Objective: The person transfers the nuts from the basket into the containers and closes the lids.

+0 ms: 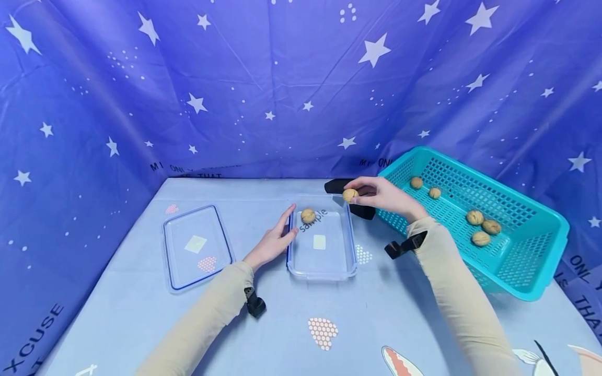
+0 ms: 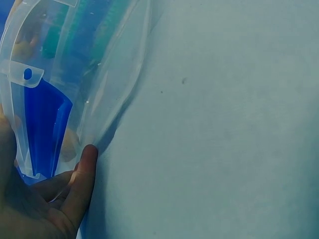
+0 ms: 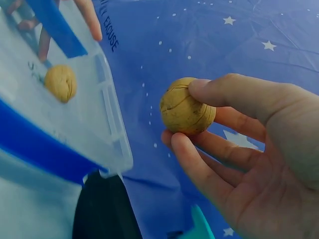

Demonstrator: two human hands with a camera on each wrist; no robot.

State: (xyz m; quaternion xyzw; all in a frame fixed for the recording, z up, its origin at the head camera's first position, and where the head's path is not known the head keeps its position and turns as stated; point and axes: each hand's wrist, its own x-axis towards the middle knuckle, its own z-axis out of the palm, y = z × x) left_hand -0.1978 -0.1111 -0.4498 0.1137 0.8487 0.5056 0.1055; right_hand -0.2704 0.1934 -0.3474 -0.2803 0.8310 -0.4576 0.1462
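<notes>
A clear plastic food container [image 1: 331, 263] with blue side clips sits in the middle of the table, with one walnut [image 1: 308, 215] inside near its left wall. My left hand [image 1: 271, 244] touches the container's left side, fingers fairly straight and spread along the wall and rim. In the left wrist view, a fingertip [image 2: 88, 158] rests low against the outer wall. My right hand [image 1: 388, 197] pinches another walnut [image 3: 185, 107] between thumb and fingers, above the container's far right corner. Its palm side shows in the right wrist view.
A teal perforated basket [image 1: 557, 235] stands at the right with several walnuts [image 1: 481, 238] in it. A clear lid with a blue seal [image 1: 188, 269] lies at the left. Behind the container's far right corner is a black shape [image 1: 336, 185], partly hidden. A starry blue curtain [image 1: 282, 136] backs the table.
</notes>
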